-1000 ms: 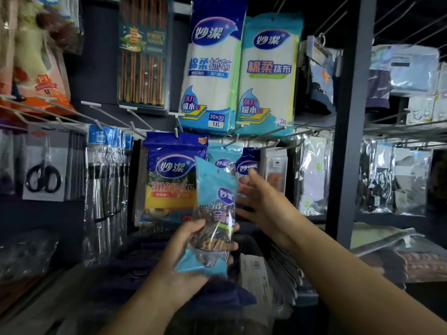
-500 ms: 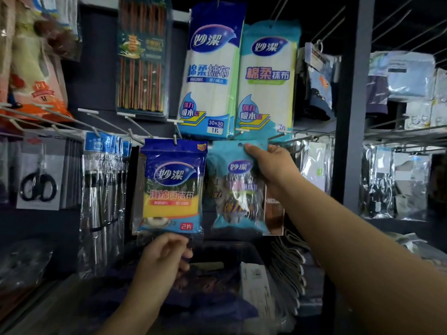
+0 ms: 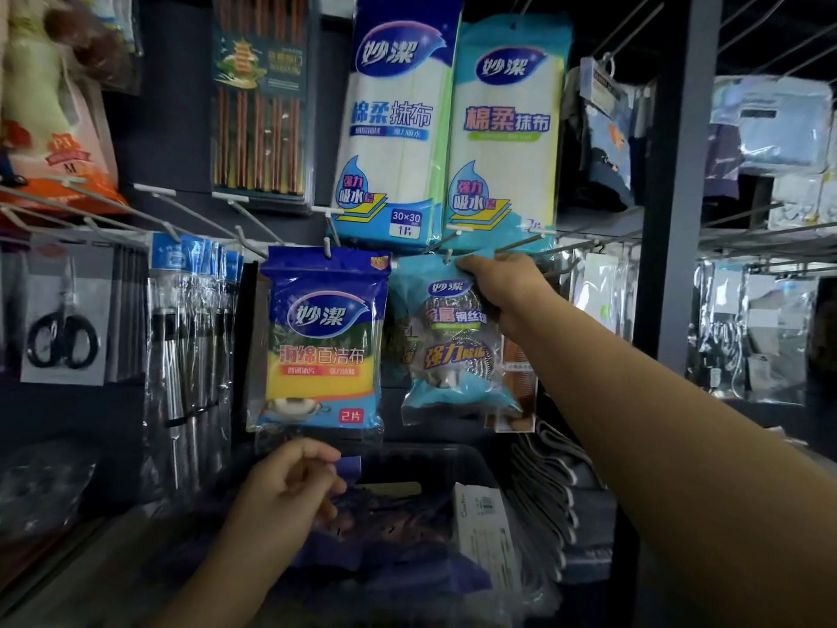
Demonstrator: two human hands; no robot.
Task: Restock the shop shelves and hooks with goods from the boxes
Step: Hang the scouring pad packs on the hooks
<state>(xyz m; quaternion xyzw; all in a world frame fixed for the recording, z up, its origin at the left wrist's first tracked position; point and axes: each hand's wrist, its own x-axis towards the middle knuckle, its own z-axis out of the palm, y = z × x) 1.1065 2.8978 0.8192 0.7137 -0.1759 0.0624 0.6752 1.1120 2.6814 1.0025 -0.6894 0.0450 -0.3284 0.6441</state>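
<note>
A light blue packet of steel wool scourers (image 3: 453, 337) hangs at a metal hook (image 3: 448, 256) in the middle of the display. My right hand (image 3: 502, 287) pinches the packet's top right corner at that hook. To its left a dark blue packet of yellow sponge cloths (image 3: 321, 342) hangs on its own hook. My left hand (image 3: 290, 487) hovers below the sponge packet with fingers loosely curled and nothing in it, above a dark box (image 3: 407, 514) of goods.
Two tall cleaning-cloth packs (image 3: 444, 129) hang above, chopsticks (image 3: 262, 106) to their left. Clear-wrapped utensils (image 3: 190, 346) and scissors (image 3: 63, 333) hang at left. A grey upright post (image 3: 675, 174) stands right of my arm, with clear bags (image 3: 747, 328) beyond. Folded cloths (image 3: 557, 491) lie beside the box.
My right hand took the scourer packet from my left hand and lifted it up to the hook. My left hand let go and dropped down over the box.
</note>
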